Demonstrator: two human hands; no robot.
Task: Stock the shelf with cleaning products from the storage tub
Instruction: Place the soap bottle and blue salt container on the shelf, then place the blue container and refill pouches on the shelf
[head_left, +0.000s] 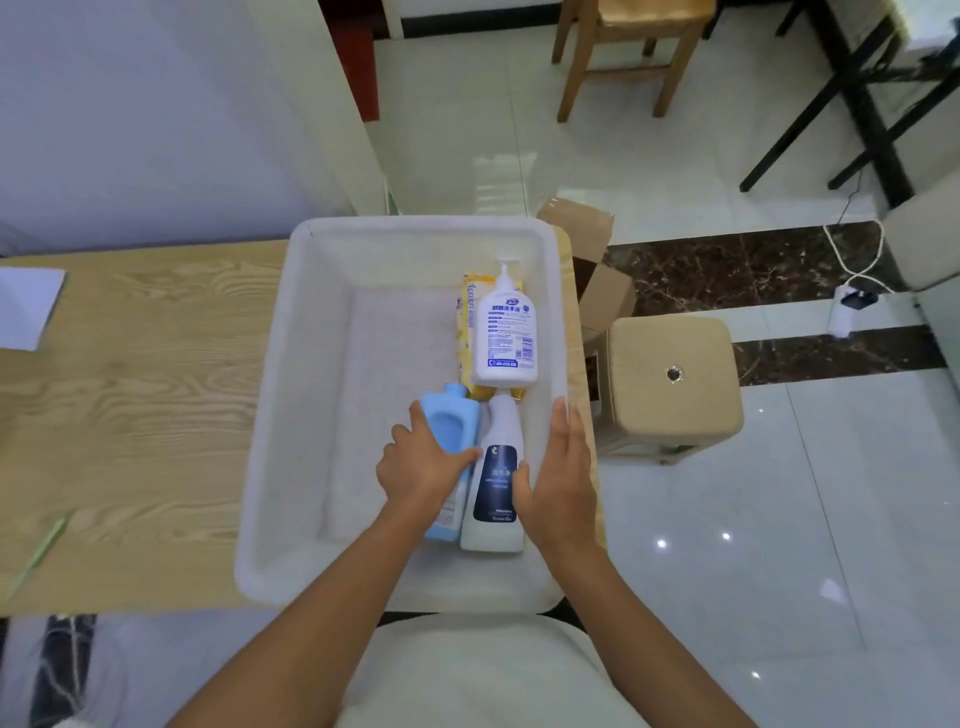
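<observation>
The white rectangular plastic storage tub looks matt and faintly frosted. The pale wood-grain tabletop is smooth with a low sheen. The light-blue plastic bottle is smooth and matt, and the white plastic pump bottle is slightly glossy. The pale floor tiles are polished and mirror-bright.

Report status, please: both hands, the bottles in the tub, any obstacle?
Left hand gripping blue bottle. Right hand open beside dark-label bottle. Both bottles lying in tub. Nothing on top of them.
</observation>
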